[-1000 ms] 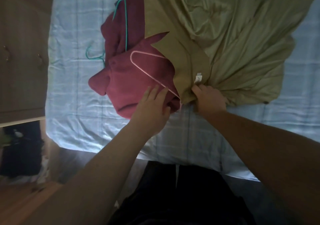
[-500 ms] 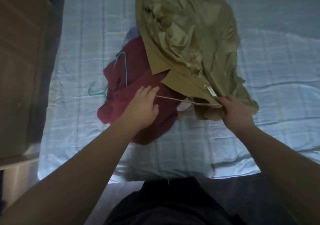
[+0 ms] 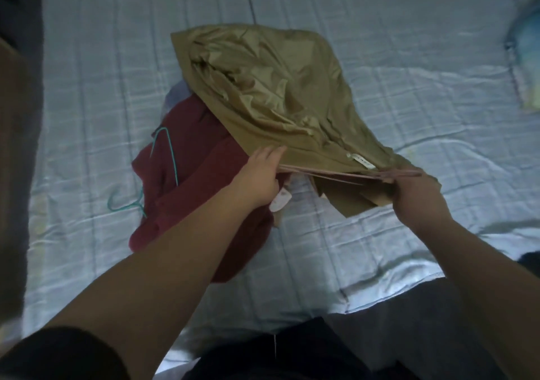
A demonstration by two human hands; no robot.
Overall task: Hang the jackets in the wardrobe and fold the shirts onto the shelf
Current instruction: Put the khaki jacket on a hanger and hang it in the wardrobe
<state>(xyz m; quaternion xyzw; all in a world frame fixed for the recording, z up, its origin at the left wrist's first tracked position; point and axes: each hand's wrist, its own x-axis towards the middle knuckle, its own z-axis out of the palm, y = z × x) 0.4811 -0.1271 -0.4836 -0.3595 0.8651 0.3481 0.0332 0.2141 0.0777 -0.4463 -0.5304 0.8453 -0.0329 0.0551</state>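
Together, left hand (image 3: 260,176) and right hand (image 3: 416,197) grip pink hanger (image 3: 336,173) at collar edge of olive jacket (image 3: 277,87)

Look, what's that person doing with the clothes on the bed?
A person is fitting a pink hanger into an olive-green jacket on the bed. The left hand holds one end of the hanger; the right hand grips the jacket's collar at the other. A maroon garment with a teal hanger on it lies beside.
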